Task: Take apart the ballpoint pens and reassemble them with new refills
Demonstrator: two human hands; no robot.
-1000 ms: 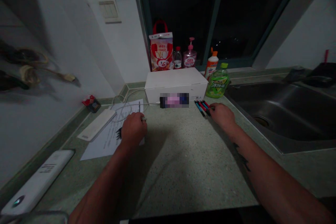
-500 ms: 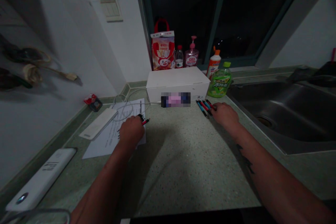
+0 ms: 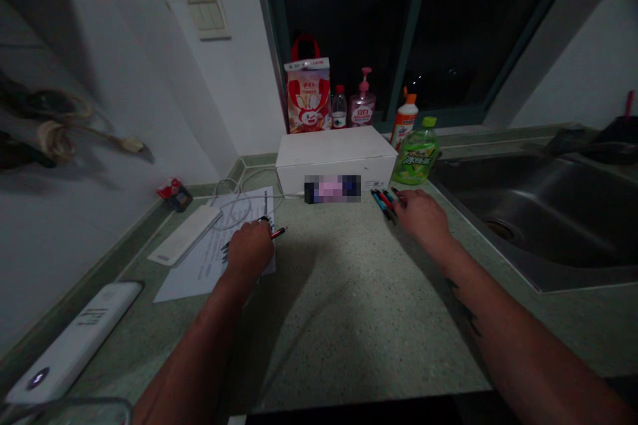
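Note:
My left hand (image 3: 250, 246) is closed over pens above the printed paper (image 3: 199, 272). A red-and-black pen (image 3: 279, 232) sticks out on its right side, and dark pen ends show around the fingers. Further right, my right hand (image 3: 423, 212) is at a small row of pens (image 3: 383, 204) in blue, red and black, lying on the counter just in front of the white box (image 3: 333, 149). Its fingers are pinched on a dark pen at the right end of that row; the fingertips are partly hidden.
A phone (image 3: 332, 189) with a cable leans against the box. A white power bank (image 3: 187, 236) and a long white device (image 3: 77, 339) lie at left. A green detergent bottle (image 3: 416, 154) stands beside the metal sink (image 3: 528, 212) at right.
My right hand has shifted slightly left over the row of pens. The red-and-black pen at my left hand reaches slightly farther right; that hand has barely moved.

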